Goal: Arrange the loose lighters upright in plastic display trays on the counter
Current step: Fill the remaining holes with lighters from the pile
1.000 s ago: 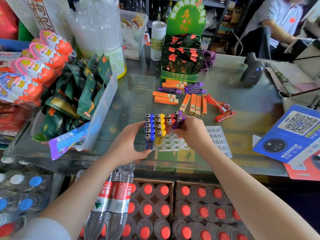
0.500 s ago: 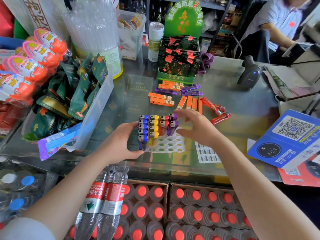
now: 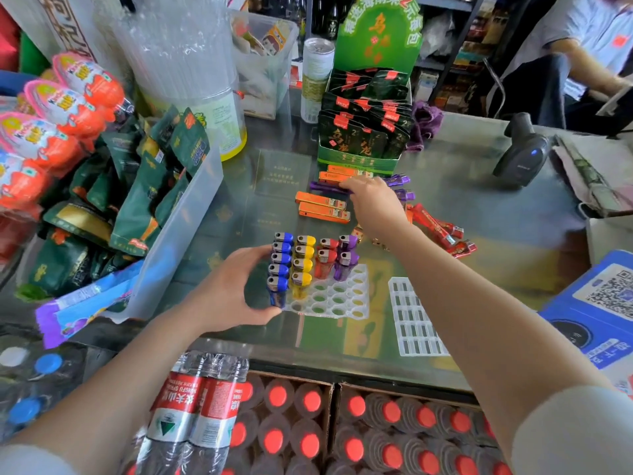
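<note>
A white plastic tray (image 3: 337,299) with round holes lies on the glass counter. Blue (image 3: 279,265), yellow (image 3: 303,262), red (image 3: 323,260) and purple lighters (image 3: 346,257) stand upright in its far rows. My left hand (image 3: 229,293) grips the tray's left side, thumb at the near corner. My right hand (image 3: 371,200) reaches to the far pile of loose lighters, fingertips touching a purple lighter (image 3: 325,187). Orange lighters (image 3: 322,207) lie flat beside it, red ones (image 3: 438,228) to the right. A second tray (image 3: 414,317) with rectangular slots lies at the right.
A clear bin of green snack packets (image 3: 144,207) crowds the left. A green display box of tea sachets (image 3: 363,132) stands behind the loose lighters. A barcode scanner (image 3: 520,152) and a blue QR sign (image 3: 603,303) sit at the right. A seated person is at the far right.
My right hand left the purple lighters standing in the tray and moved away to the loose pile at the back. My left hand stayed on the tray.
</note>
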Demonstrator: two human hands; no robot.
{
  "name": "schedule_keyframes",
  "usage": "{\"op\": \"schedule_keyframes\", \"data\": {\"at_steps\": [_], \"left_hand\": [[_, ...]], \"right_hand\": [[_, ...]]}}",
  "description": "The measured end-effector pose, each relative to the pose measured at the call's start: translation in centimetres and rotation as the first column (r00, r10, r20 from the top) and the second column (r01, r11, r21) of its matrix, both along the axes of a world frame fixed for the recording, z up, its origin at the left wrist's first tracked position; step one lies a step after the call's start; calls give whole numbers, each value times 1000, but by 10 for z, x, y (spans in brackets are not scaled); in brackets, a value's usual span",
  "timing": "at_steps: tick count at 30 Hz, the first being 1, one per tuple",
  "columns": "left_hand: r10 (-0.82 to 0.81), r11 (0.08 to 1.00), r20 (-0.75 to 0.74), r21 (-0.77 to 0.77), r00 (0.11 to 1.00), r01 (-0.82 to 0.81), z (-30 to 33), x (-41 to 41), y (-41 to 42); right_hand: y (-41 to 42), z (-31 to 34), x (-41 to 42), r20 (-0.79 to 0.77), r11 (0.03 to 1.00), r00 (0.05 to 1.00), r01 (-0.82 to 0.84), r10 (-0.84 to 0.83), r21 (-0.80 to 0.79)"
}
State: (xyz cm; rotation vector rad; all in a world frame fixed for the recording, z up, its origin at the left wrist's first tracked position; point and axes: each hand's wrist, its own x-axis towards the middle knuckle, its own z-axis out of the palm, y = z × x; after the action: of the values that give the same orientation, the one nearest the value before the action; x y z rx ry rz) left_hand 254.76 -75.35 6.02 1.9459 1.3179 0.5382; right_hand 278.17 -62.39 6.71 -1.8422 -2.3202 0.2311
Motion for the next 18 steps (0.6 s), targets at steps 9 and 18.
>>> {"op": "schedule_keyframes", "data": {"at_steps": [9,18], "left_hand": [[-7,1000,47,-16,999,8,-6,-3,2],[-20,1000,-5,8,1000,20,-13,-6,4]], "right_hand": [[15,0,-2,271,994,960,-88,69,59],[-71,31,19,-682,928,659,363,-317,-81]]}}
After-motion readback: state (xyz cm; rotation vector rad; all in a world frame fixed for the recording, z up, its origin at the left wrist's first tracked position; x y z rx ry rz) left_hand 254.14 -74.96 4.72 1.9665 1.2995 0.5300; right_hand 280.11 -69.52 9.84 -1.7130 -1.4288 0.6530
